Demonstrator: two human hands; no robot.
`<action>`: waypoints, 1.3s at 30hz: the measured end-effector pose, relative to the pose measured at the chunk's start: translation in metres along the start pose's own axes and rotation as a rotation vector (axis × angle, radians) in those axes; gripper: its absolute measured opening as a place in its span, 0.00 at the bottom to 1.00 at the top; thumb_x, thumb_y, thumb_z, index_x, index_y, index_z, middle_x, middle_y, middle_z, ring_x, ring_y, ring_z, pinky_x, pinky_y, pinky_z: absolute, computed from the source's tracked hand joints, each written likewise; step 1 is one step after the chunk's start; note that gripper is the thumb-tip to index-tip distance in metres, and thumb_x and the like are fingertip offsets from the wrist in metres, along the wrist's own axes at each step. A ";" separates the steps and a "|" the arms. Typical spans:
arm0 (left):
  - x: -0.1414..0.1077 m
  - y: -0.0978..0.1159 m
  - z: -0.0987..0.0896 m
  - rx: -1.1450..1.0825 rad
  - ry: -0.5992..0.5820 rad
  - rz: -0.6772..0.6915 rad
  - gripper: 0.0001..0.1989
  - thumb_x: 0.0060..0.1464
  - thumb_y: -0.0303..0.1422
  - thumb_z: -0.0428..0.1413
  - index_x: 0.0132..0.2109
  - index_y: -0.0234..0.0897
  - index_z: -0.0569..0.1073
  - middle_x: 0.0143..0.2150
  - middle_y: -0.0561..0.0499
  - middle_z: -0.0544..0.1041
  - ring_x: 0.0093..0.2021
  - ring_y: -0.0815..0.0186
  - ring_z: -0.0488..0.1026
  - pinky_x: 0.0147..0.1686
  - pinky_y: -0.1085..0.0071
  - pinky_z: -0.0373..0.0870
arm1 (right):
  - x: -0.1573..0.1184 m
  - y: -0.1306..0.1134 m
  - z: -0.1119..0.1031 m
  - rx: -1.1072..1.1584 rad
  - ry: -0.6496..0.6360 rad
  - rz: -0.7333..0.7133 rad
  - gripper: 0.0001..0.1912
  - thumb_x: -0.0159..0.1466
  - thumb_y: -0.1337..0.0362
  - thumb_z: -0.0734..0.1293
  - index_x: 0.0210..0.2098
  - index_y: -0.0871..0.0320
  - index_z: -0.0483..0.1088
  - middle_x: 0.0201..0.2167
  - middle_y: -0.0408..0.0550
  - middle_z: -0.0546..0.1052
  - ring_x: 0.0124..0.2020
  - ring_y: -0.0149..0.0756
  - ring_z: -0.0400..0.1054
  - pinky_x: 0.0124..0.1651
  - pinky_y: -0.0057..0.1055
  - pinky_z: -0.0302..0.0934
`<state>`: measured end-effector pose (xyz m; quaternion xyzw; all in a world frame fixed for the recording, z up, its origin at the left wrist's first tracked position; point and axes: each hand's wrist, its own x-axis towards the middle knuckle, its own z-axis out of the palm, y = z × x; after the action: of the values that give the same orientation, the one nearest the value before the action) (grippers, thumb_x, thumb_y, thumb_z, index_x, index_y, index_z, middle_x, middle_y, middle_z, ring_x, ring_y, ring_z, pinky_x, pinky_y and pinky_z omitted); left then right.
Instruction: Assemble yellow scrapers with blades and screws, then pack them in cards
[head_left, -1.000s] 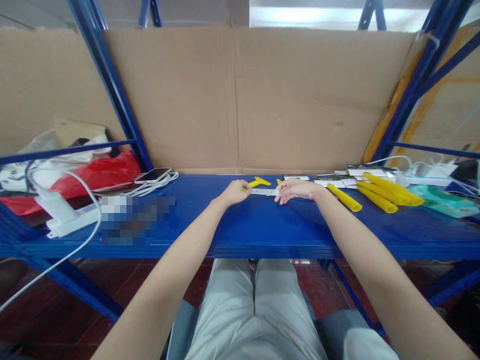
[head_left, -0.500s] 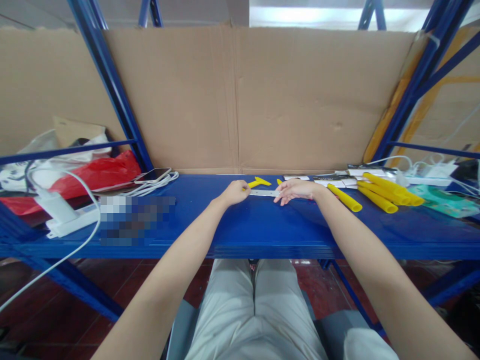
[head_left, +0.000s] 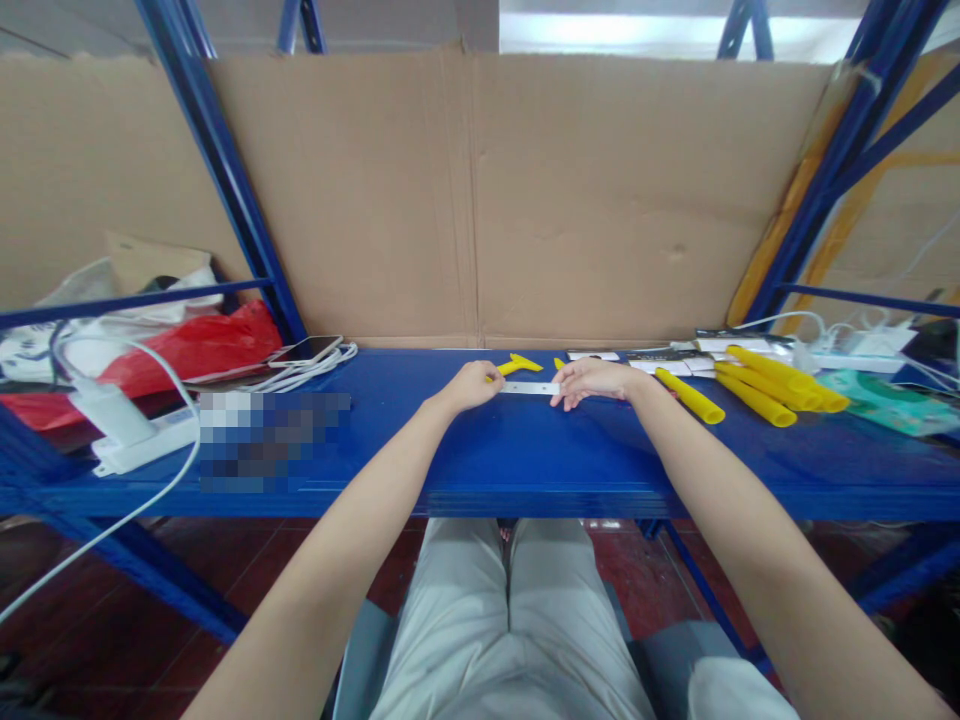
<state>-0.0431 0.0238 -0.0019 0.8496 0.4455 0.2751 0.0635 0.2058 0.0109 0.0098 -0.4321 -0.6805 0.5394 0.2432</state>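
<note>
Head view: left hand (head_left: 471, 386) clenched on the yellow tool (head_left: 523, 363), white strip (head_left: 529, 388) spanning between hands over the blue tabletop (head_left: 517, 450), its marks too small to read; right hand (head_left: 589, 382) at its end, grip unclear.

pale grey creased trousers (head_left: 480, 620), bare forearms, bare hands

On the table (head_left: 525, 455), a flat strip (head_left: 529, 388) is lying between the left hand (head_left: 476, 387) and the right hand (head_left: 591, 381). A cardboard panel (head_left: 600, 200) is standing behind. Tubes (head_left: 776, 385) are lying to the right, a packet (head_left: 889, 402) beyond; a bag (head_left: 221, 342) and a power strip (head_left: 154, 440) are occupying the left.
</note>
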 end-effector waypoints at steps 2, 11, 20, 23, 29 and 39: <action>-0.001 0.000 0.000 -0.010 -0.008 0.016 0.09 0.49 0.28 0.51 0.31 0.34 0.77 0.38 0.46 0.79 0.40 0.62 0.74 0.46 0.68 0.67 | -0.001 -0.002 0.001 -0.008 0.015 0.000 0.10 0.48 0.70 0.72 0.29 0.61 0.69 0.27 0.50 0.80 0.23 0.29 0.72 0.28 0.23 0.66; -0.001 0.000 0.007 -0.021 -0.070 0.118 0.08 0.49 0.29 0.53 0.30 0.36 0.77 0.36 0.49 0.79 0.41 0.64 0.74 0.47 0.70 0.66 | -0.002 -0.007 0.007 -0.062 0.120 0.001 0.11 0.47 0.69 0.73 0.27 0.60 0.68 0.26 0.47 0.79 0.22 0.29 0.71 0.30 0.25 0.66; -0.001 0.011 0.010 -0.169 -0.146 0.127 0.10 0.52 0.33 0.53 0.30 0.36 0.78 0.38 0.49 0.80 0.41 0.62 0.75 0.44 0.68 0.67 | 0.006 -0.004 0.007 -0.102 0.239 -0.017 0.08 0.45 0.72 0.73 0.22 0.61 0.70 0.21 0.48 0.78 0.19 0.29 0.69 0.23 0.23 0.64; -0.001 0.015 0.010 -0.257 -0.180 0.116 0.08 0.52 0.31 0.54 0.31 0.36 0.78 0.38 0.49 0.79 0.41 0.63 0.75 0.44 0.68 0.67 | 0.009 -0.002 0.004 -0.062 0.249 -0.056 0.06 0.46 0.72 0.72 0.20 0.61 0.70 0.20 0.49 0.77 0.19 0.30 0.69 0.23 0.24 0.65; 0.000 0.016 0.012 -0.460 -0.166 -0.020 0.08 0.52 0.28 0.53 0.31 0.34 0.77 0.40 0.47 0.79 0.39 0.63 0.75 0.41 0.66 0.69 | 0.009 -0.005 0.006 0.123 0.304 -0.103 0.04 0.51 0.73 0.70 0.23 0.63 0.71 0.20 0.50 0.77 0.18 0.28 0.68 0.23 0.23 0.65; 0.002 0.018 0.015 -0.609 -0.064 -0.178 0.10 0.53 0.31 0.54 0.32 0.32 0.78 0.30 0.49 0.79 0.31 0.67 0.73 0.39 0.66 0.68 | 0.016 -0.009 0.017 0.367 0.428 -0.115 0.02 0.58 0.74 0.66 0.30 0.62 0.71 0.26 0.51 0.78 0.26 0.30 0.73 0.36 0.26 0.68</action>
<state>-0.0210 0.0164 -0.0075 0.7575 0.4131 0.3623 0.3526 0.1813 0.0155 0.0106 -0.4455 -0.5283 0.5353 0.4856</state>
